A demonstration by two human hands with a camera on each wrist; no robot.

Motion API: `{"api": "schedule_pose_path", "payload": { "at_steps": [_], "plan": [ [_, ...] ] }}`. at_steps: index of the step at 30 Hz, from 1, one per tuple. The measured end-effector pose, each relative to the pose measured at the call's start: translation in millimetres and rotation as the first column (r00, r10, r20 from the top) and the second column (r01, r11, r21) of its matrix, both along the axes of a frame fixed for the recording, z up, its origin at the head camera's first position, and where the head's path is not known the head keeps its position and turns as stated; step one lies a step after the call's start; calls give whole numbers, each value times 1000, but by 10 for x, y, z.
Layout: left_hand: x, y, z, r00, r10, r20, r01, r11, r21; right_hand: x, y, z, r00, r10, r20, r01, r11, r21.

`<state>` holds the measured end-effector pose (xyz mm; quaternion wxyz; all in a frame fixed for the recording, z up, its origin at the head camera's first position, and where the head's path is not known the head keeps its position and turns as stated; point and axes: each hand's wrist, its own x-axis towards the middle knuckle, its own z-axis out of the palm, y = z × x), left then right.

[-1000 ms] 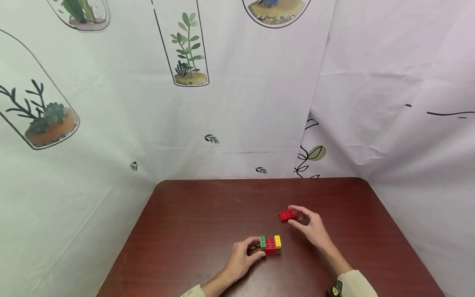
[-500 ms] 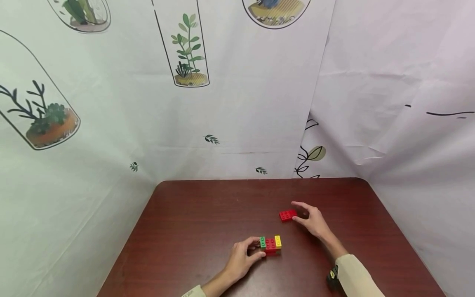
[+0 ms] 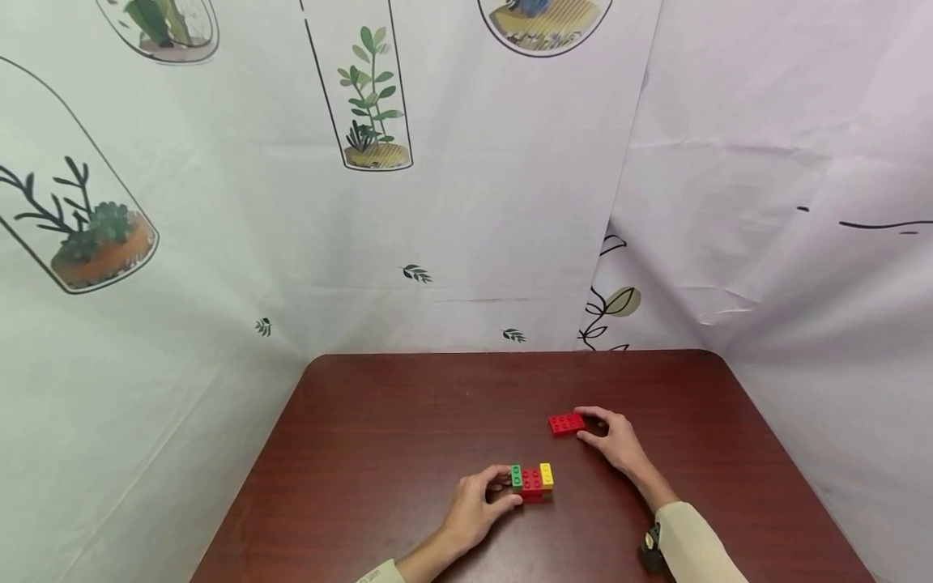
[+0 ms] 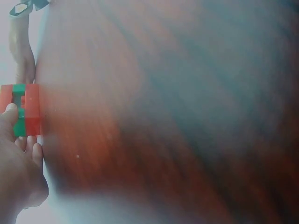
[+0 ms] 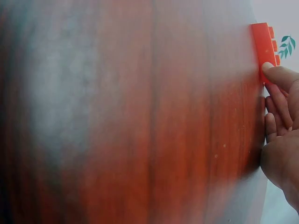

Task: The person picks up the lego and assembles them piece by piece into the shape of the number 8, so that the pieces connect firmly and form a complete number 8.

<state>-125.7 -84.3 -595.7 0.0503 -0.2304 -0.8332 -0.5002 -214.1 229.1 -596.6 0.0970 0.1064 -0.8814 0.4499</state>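
Note:
My left hand grips the left end of a small stack of toy building bricks, its thumb at the near side and fingers at the far side. On top of the stack sit a green brick at the left and a yellow brick at the right, with red studs between them. In the left wrist view the stack shows red and green layers. Farther back, a flat red brick lies studs up on the table. My right hand pinches its right end between thumb and fingers; the thumb overlaps its side in the right wrist view.
The dark red-brown wooden table has rounded far corners. A white cloth with plant prints hangs behind it and along both sides. A dark band-like object is at my right wrist by the sleeve.
My right hand first drew back rightward from the red brick with fingers spread wider, then its fingers came closer together at the brick's right end. The left hand and stack stayed put.

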Motion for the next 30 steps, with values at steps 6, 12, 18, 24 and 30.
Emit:
{"api": "schedule_pose_path", "payload": {
  "at_steps": [6, 12, 18, 24, 30],
  "plan": [
    [-11, -2, -31, 1000, -7, 3, 7, 1000, 3, 1, -9, -25, 1000, -19, -25, 20, 1000, 24],
    [-17, -7, -31, 1000, -15, 3, 15, 1000, 6, 19, -23, -21, 999, -21, -27, 21, 1000, 19],
    [-5, -3, 3, 1000, 1, 11, -1, 1000, -9, 29, -33, 2, 1000, -27, 0, 27, 1000, 5],
    [-14, -6, 12, 999, 5, 31, -4, 1000, -20, 18, -30, -4, 1000, -30, 4, 30, 999, 18],
    [-8, -3, 18, 999, -2, 39, 2, 1000, -6, 25, -25, 7, 1000, -28, 8, 28, 1000, 7]
  ]
}}
